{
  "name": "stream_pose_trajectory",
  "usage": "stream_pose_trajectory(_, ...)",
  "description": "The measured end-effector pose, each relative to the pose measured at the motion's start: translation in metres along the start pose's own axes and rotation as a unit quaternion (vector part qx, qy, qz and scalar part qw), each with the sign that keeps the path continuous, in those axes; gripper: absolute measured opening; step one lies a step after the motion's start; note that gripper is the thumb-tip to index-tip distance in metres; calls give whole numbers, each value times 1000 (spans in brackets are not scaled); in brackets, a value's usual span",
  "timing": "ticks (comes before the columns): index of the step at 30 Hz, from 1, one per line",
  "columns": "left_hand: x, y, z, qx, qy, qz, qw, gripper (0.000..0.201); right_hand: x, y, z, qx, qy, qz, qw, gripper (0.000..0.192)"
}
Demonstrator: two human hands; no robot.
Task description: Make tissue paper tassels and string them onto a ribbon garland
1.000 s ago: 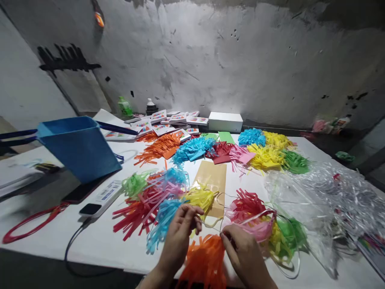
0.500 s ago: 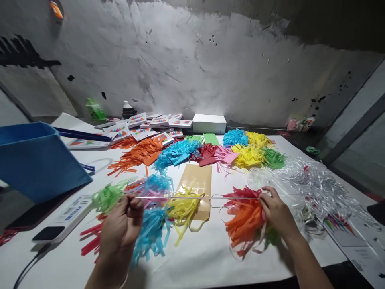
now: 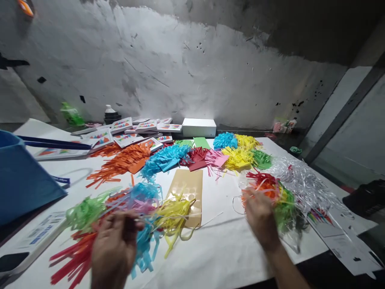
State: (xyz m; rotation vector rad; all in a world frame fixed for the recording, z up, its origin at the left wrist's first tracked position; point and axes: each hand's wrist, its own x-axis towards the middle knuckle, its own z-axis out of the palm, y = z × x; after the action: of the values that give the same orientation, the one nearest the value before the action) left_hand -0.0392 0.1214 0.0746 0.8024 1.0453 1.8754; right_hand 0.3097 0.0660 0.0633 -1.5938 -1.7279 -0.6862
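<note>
Pinching a thin clear string (image 3: 207, 218) in my left hand (image 3: 112, 249), I press my right hand (image 3: 260, 216) onto the strung tassels (image 3: 270, 192) at right, with many loose paper tassels (image 3: 168, 156) unstrung beyond.

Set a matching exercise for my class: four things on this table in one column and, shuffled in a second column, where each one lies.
1. white box
2. blue bag
3. clear shreds
4. tan sheet

a. far left
b. middle of the table
c. back edge, by the wall
d. right side

Pairs: 1-c, 2-a, 3-d, 4-b
</note>
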Motion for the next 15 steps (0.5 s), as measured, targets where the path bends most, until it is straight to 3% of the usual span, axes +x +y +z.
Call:
stream_pose_trajectory(3,-41,-23,16,81,-179,-25,980,30,-8,-85,7,96,-14,-56,994,27)
stream_pose_trajectory(6,-64,-36,20,163,-251,11,954,32,-14,-134,12,276,-40,-30,960,21)
stream_pose_trajectory(9,-69,-46,12,199,-256,47,945,33,-23,-150,21,379,-45,12,924,17)
stream_pose_trajectory(15,-72,-63,-4,193,-286,3,938,28,-43,-152,40,401,-72,81,910,14)
